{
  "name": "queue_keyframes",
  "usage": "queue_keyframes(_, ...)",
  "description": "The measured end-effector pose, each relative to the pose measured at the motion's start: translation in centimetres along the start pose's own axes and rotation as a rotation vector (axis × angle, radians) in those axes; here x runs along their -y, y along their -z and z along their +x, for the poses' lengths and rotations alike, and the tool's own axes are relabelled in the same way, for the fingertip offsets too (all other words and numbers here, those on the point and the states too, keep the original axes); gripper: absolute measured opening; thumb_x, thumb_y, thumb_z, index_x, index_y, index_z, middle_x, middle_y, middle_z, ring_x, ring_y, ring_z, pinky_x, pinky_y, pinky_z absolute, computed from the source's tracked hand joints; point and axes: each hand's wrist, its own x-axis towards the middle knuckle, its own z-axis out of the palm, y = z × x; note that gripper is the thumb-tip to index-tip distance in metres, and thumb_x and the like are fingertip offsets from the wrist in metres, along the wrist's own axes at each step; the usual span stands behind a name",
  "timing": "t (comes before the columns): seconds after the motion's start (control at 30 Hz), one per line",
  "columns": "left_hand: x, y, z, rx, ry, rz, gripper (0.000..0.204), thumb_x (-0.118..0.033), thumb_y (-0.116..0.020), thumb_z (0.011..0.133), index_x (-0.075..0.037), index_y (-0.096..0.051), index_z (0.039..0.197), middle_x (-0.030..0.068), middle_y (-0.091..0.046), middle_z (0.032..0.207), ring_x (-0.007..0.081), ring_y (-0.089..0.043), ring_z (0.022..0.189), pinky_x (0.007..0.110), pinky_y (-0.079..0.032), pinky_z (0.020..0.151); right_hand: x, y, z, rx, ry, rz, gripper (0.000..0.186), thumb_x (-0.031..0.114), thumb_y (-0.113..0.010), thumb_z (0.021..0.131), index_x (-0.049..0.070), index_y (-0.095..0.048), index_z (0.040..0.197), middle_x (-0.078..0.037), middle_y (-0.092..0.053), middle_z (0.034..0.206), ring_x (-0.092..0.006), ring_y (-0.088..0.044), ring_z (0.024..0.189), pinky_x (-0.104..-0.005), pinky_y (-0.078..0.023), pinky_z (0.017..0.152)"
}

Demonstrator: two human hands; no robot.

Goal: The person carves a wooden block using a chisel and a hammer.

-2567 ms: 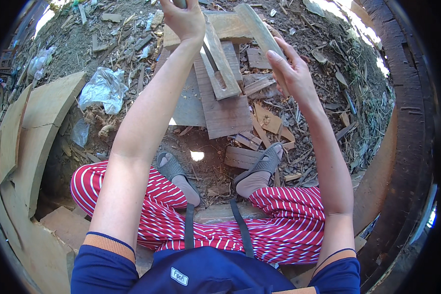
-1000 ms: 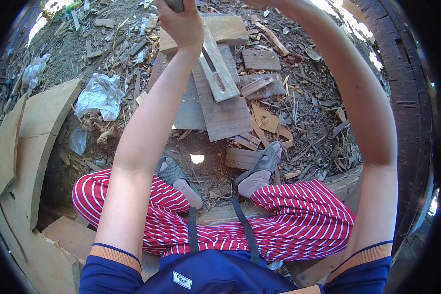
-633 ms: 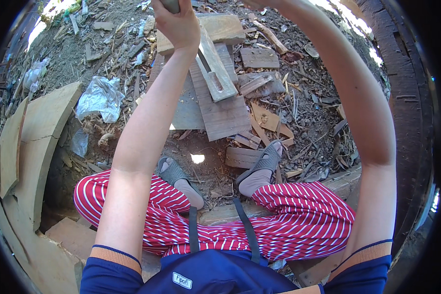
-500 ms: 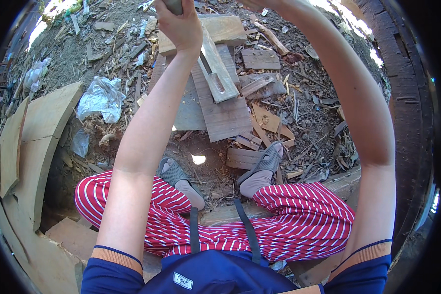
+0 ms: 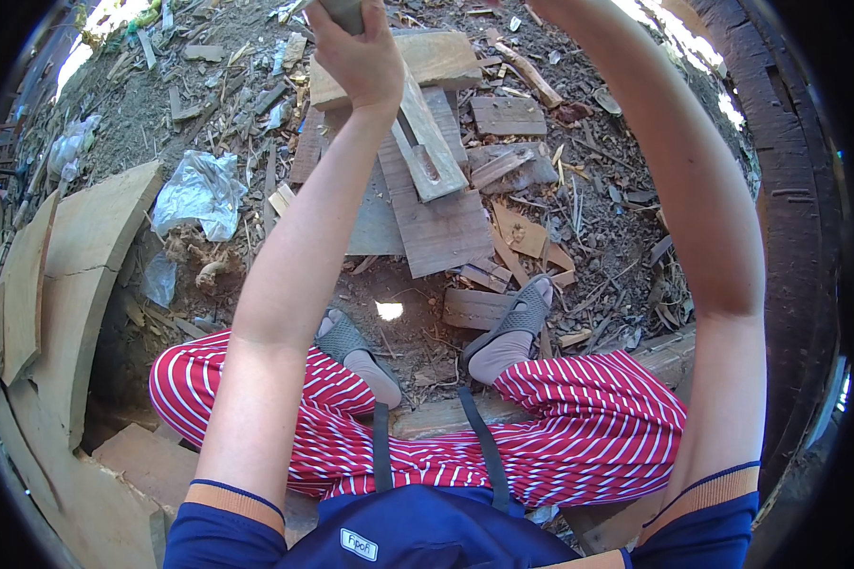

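Note:
My left hand (image 5: pixel 365 66) is raised at the top of the view, its fingers wrapped round a grey-green block (image 5: pixel 343 13) that the upper edge cuts off. Just below that hand lies a long wooden piece with a slot cut in it (image 5: pixel 438 142), slanting over a stack of boards. A flat brown board (image 5: pixel 451 237) sticks out under its near end. Behind, a thick wooden block (image 5: pixel 436 59) lies crosswise. My right arm (image 5: pixel 693 190) reaches up and inward; the upper edge cuts off nearly all of the right hand, so its fingers and anything in them are hidden.
Wood scraps, chips and a short plank (image 5: pixel 508 116) litter the earth. A clear plastic bag (image 5: pixel 199 194) lies left of the boards. Curved planks (image 5: pixel 100 247) lean at the left, and a dark beam (image 5: pixel 792 190) runs along the right. My sandalled feet (image 5: pixel 512 327) rest close to the boards.
My left hand with the grey-green block has come slightly down and right in view. My right hand has slipped further past the upper edge. The slotted wooden piece still rests on the boards.

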Motion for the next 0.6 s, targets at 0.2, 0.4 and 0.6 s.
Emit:
queue_keyframes(0.2,2.1,1.1,0.8,0.029,-0.144,0.158,0.042,-0.033,-0.07,0.09,-0.001,-0.047,0.105,0.009,-0.059,0.081,0.0173,-0.059,0.062,0.035,-0.05,0.056,4.4,1.9,0.2,0.154,0.105,0.17,0.071,0.052,-0.058,0.088,0.008,-0.046,0.142,-0.019,-0.058,0.131,-0.028,-0.058,0.117,-0.0389,-0.047,0.099)
queue_keyframes(0.4,1.9,1.4,0.5,0.027,0.002,0.248,0.04,-0.035,-0.067,0.092,0.001,-0.05,0.1,0.0159,-0.066,0.087,0.0281,-0.067,0.077,0.04,-0.052,0.069,7.6,3.8,1.1,0.45,0.007,-0.281,0.063,0.051,-0.057,0.087,0.009,-0.057,0.134,-0.016,-0.066,0.115,-0.0248,-0.062,0.1,-0.0372,-0.05,0.086)
queue_keyframes(0.6,3.2,1.3,2.3,-0.023,-0.06,0.327,0.044,-0.037,-0.067,0.09,0.002,-0.051,0.103,0.0166,-0.066,0.086,0.0305,-0.067,0.077,0.042,-0.052,0.07,4.9,-0.9,5.7,0.288,0.153,-0.569,0.068,0.056,-0.056,0.087,0.007,-0.055,0.134,-0.008,-0.07,0.089,-0.0138,-0.059,0.063,-0.0306,-0.048,0.054)
